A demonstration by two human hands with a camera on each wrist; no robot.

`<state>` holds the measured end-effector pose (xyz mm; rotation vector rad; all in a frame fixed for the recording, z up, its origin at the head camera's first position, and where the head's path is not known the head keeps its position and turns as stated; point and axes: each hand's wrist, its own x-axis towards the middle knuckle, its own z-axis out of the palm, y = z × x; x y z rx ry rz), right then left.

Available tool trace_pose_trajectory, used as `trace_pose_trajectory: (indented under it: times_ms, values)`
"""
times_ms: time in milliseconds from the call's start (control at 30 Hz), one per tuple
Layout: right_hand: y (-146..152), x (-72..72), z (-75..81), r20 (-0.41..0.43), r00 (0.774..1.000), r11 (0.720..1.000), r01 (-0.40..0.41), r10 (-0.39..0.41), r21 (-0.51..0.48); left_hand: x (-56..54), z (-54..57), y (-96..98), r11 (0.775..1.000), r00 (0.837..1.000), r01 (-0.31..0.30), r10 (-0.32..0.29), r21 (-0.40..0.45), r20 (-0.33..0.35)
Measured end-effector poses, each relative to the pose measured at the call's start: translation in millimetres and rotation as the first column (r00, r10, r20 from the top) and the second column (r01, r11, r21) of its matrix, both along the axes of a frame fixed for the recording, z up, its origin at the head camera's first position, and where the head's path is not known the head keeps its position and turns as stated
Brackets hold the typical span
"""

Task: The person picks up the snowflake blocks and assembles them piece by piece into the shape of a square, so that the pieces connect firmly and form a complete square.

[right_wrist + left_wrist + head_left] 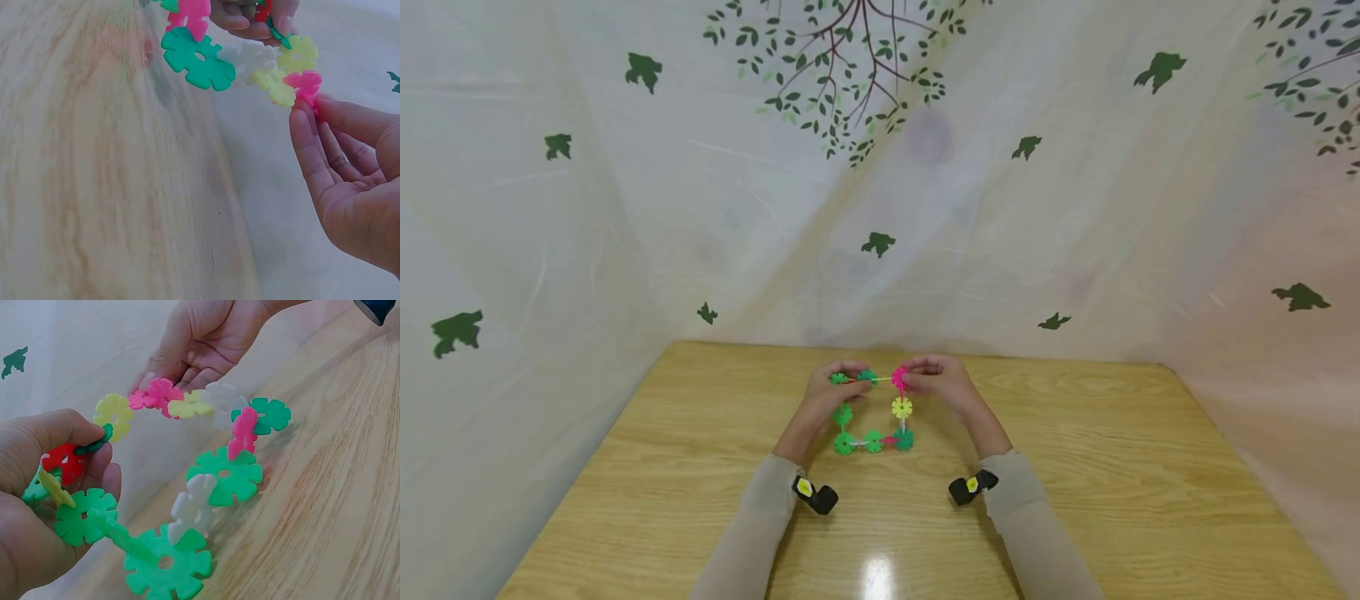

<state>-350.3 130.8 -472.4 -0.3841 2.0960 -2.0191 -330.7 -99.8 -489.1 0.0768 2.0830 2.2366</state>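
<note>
A square ring of interlocking plastic snowflake discs (844,448) hangs between both hands, its pieces green, teal, pink, red, yellow and white. My left hand (822,398) pinches a teal disc (95,443) at the ring's far left side between thumb and fingers. Close to that palm are a red disc (61,456) and a green disc (72,528). At the far right corner, my right hand (946,387) pinches a pink disc (304,81). A yellow disc (306,47) bridges the span between the two hands. The near side, with a white disc (187,512), slopes down toward the tabletop.
Beneath the hands lies a wooden table (1112,483). A pale cloth (775,250) printed with branches and green birds rises behind it and at both sides. Each wrist wears a black camera (817,497) on a strap.
</note>
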Motion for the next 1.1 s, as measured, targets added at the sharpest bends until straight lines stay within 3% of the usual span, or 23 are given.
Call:
trace_pose_trajectory:
  times_ms: [367, 633, 933, 1100]
  values:
    - [-3.0, -0.3, 2.3, -0.034, 0.999, 1.000, -0.011, 0.010, -0.022, 0.1, 3.6, 0.8, 1.000, 1.000, 0.010, -0.009, 0.007, -0.023]
    - [-0.8, 2.7, 2.5, -0.048, 0.999, 1.000, 0.004, -0.004, 0.005, 1.5, 0.0, 2.1, 1.000, 1.000, -0.005, 0.005, 0.012, -0.006]
    - [0.4, 3.1, -1.4, -0.068, 0.998, 1.000, 0.009, -0.011, -0.026, 4.3, -0.7, 3.7, 0.999, 1.000, 0.002, -0.002, 0.054, -0.005]
    - [-0.9, 3.5, -0.8, -0.071, 0.997, 0.999, 0.022, -0.025, -0.039, 3.9, 1.6, 6.0, 0.999, 1.000, -0.007, 0.006, 0.033, 0.007]
